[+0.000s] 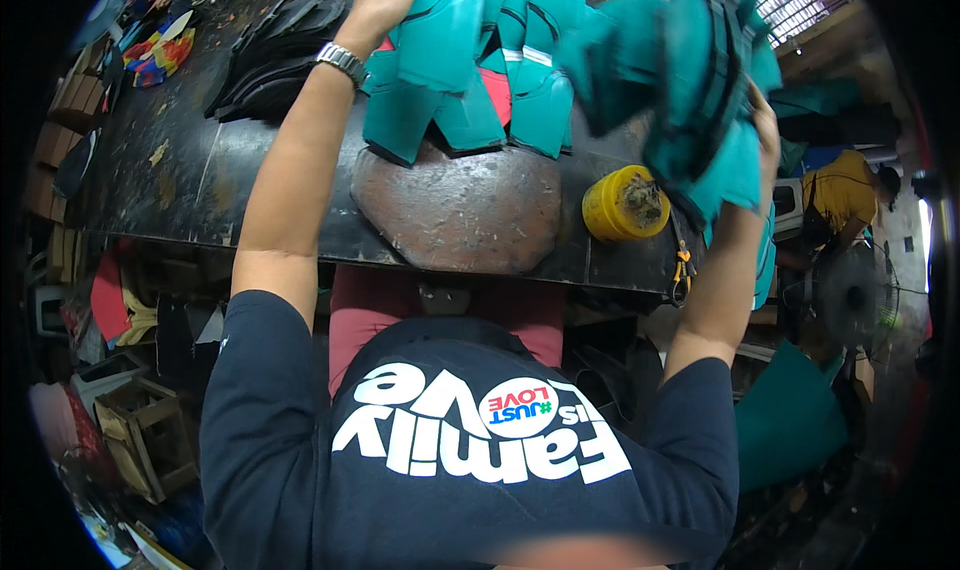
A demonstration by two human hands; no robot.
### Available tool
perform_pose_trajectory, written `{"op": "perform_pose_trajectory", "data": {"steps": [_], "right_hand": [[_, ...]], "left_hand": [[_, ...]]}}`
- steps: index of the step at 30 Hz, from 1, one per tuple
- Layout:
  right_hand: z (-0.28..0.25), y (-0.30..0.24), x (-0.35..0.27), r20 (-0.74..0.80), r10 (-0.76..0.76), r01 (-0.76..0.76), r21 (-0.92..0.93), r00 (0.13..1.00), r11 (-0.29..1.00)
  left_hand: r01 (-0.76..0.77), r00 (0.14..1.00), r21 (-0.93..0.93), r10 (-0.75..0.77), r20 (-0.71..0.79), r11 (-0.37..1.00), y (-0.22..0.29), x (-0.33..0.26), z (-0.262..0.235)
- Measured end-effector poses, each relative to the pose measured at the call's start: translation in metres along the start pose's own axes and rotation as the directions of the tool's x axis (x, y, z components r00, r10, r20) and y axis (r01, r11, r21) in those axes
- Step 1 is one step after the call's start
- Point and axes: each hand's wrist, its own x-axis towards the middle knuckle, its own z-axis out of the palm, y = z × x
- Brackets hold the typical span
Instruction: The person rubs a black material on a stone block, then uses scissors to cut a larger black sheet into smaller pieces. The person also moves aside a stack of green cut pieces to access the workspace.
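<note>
My left hand [382,5], with a metal watch on its wrist, rests on a spread stack of teal cut fabric pieces [470,80] lying on the dark worktable [200,170]; whether its fingers grip a piece is hidden. My right hand [765,120] is raised at the right and holds up a bundle of teal fabric pieces [690,70], which covers most of the fingers. A brown worn octagonal pad [460,210] lies on the table just below the teal stack.
A yellow round tub [625,202] stands on the table right of the pad. Black cut pieces [270,55] lie in a pile at the far left. A person in a yellow shirt [845,195] is at the right. Wooden crates [140,430] sit on the floor at lower left.
</note>
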Motion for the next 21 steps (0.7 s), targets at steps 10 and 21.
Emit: {"op": "perform_pose_trajectory", "data": {"steps": [10,21], "right_hand": [[0.146,0.225,0.130,-0.319,0.384,-0.453,-0.180,0.867,0.873],[0.168,0.254,0.138,-0.234,-0.256,-0.083,-0.868,0.938,0.490]], "left_hand": [[0.317,0.899,-0.533,-0.428,-0.095,0.784,0.030,-0.087,-0.100],[-0.282,0.956,0.666,0.147,0.252,0.691,0.079,-0.120,0.010]]}}
